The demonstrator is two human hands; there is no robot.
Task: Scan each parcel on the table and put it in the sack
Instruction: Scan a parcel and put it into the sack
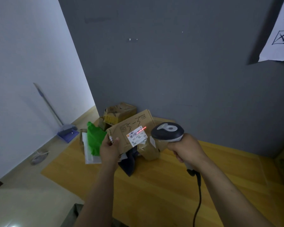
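The flat cardboard parcel [121, 128] is held up, tilted, over the far end of the table, near the middle of the view. It has black marker writing on it and a white label [137, 135] with a barcode. A thin red light line [141, 130] lies across the top of that label. The left hand [109, 149] grips the parcel at its 8 o'clock corner, with the thumb on the front and the other fingers curled behind the edge. At 3 o'clock from the parcel, just beside it, is the barcode scanner [167, 131]. Its dark and grey head points at the label. The right hand [185, 149] has all its fingers wrapped tight round the scanner's handle. A black cable [197, 202] hangs from the handle toward 6 o'clock. Under the parcel more parcels lie in a heap on the yellow wooden table [170, 185]. There is a green bag [94, 140] at 9 o'clock, and a white padded bag [90, 154] lies under it. A dark bag [129, 163] is at 6 o'clock, and a brown taped packet [148, 150] is at 5 o'clock. A worn cardboard box [120, 112] sits at 12 o'clock, against the grey wall [170, 63]. A white sheet of paper [280, 30] with black pen marks hangs on that wall, far up at 2 o'clock. Far off at 9 o'clock, a blue dustpan [67, 132] with a long handle leans on the white wall.
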